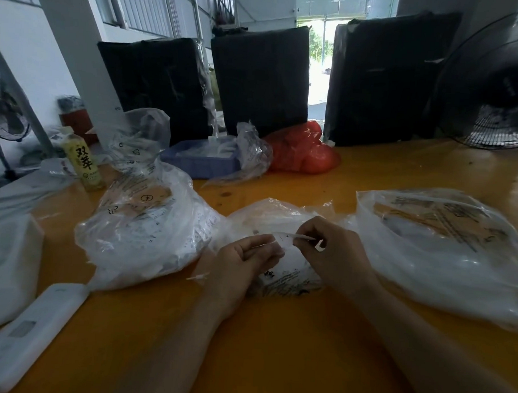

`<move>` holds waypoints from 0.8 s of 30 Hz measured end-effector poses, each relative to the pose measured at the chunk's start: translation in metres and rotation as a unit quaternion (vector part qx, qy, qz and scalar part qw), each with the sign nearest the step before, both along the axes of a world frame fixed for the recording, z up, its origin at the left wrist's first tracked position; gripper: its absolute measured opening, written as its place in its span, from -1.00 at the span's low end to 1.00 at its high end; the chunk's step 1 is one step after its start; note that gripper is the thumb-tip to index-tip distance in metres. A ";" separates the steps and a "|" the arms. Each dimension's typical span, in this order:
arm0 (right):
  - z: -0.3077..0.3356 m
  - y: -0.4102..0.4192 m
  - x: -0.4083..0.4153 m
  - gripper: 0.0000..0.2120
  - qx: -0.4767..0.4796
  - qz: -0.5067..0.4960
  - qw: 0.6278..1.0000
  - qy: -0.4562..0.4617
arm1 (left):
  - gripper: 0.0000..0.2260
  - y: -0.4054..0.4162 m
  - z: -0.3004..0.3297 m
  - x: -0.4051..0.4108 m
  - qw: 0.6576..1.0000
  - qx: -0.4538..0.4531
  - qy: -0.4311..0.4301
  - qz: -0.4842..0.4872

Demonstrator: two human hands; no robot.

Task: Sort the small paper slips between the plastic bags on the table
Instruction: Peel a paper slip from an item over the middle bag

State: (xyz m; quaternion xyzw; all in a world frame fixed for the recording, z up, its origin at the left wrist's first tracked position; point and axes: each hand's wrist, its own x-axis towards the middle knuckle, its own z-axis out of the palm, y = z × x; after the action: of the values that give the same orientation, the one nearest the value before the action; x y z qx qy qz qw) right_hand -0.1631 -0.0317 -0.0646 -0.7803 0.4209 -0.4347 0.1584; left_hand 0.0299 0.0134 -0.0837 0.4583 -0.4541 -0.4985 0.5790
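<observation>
- Both hands meet over the middle plastic bag (268, 217) on the orange table (275, 345).
- Right hand (335, 253) — its fingers pinch a small paper slip (294, 236), held just above that bag.
- Left hand (246, 261) has curled fingers pinching the slip's near end.
- A fuller bag (143, 236) lies to the left, another bag (445, 252) to the right.
- A yellow bottle (82, 162) stands behind the left bag.

White paper slip (291, 237) held above middle of 3 clear plastic bags (150, 221).
</observation>
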 end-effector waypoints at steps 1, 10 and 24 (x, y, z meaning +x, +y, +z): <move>0.001 0.000 -0.001 -0.91 -0.002 0.004 1.000 0.009 | -0.45 0.000 0.001 -0.001 1.000 0.001 0.000 0.005; 0.003 0.002 -0.001 -0.95 -0.001 0.010 1.000 -0.017 | -0.54 0.003 0.005 -0.003 1.000 0.006 -0.029 0.007; 0.003 0.000 -0.002 -0.95 0.074 0.035 0.995 0.048 | -0.72 0.006 0.005 -0.001 0.997 0.010 -0.056 0.045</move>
State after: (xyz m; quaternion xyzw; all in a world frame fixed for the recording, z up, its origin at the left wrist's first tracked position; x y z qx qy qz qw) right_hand -0.1646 -0.0314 -0.0618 -0.8004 0.4319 -0.3586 0.2103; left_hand 0.0287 0.0189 -0.0784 0.5107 -0.4601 -0.4502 0.5699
